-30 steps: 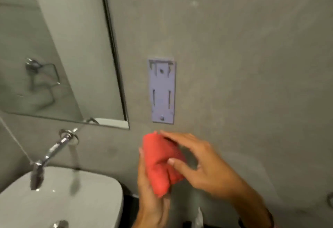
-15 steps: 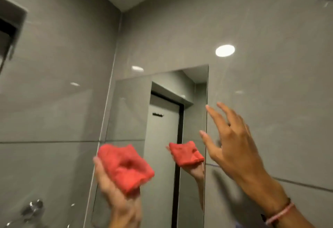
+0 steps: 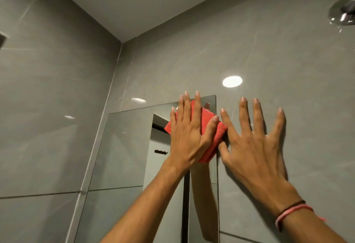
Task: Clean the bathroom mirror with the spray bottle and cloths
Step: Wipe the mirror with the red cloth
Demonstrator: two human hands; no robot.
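The frameless mirror [image 3: 124, 150] hangs on the grey tiled wall, and I look up at it. My left hand [image 3: 189, 133] lies flat on a folded red cloth [image 3: 212, 137] and presses it against the mirror's top right corner. My right hand [image 3: 253, 143] rests with its fingers spread on the wall tile just right of the mirror's edge, holding nothing. Its thumb touches the cloth's right side. No spray bottle is in view.
A chrome shower head [image 3: 343, 10] juts in at the top right. The two grey walls meet in a corner [image 3: 115, 81] left of the mirror. A ceiling light's bright reflection [image 3: 232, 81] shows on the tile above my right hand.
My left hand has risen with the red cloth and pressed it onto the mirror's top right corner. My right hand has moved onto the wall beside it.
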